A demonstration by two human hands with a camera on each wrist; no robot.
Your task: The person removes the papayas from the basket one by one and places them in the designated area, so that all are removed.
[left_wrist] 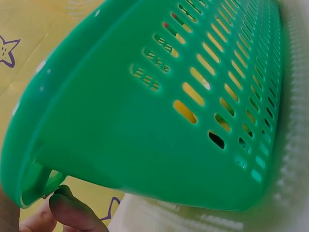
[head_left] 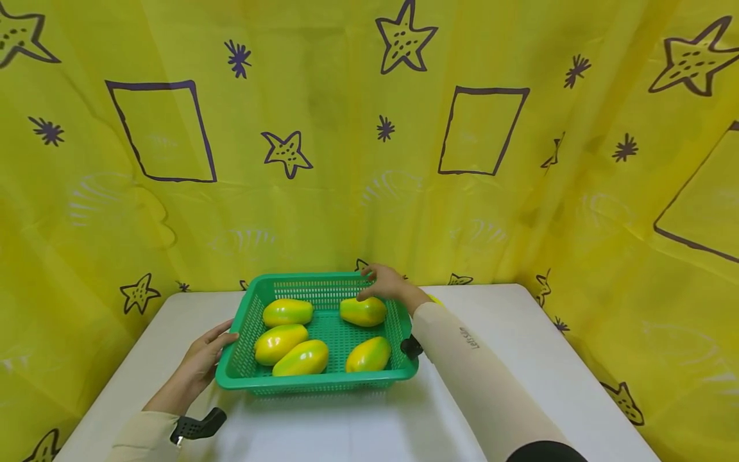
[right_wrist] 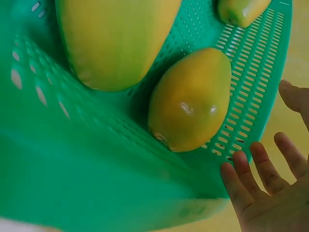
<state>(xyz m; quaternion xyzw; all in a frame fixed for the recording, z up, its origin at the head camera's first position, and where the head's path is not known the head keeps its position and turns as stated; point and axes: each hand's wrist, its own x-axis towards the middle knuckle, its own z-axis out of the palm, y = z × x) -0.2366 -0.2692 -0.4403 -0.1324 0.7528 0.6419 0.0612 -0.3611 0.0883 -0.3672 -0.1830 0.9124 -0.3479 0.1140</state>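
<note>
A green plastic basket (head_left: 323, 380) with slotted walls holds several yellow-green papayas. My left hand (head_left: 203, 359) grips the basket's left rim; in the left wrist view its fingers (left_wrist: 77, 212) curl at the rim's underside. At the back right corner, my right hand (head_left: 385, 282) hovers over the rim above one papaya (head_left: 364, 312). The right wrist view shows that hand's fingers (right_wrist: 265, 166) spread and apart from the papaya (right_wrist: 193, 99), with nothing held.
The basket stands on a white table (head_left: 479, 308). A bit of something yellow (head_left: 435, 299) shows behind my right wrist. A yellow curtain (head_left: 346, 212) with star drawings hangs along the table's back and sides.
</note>
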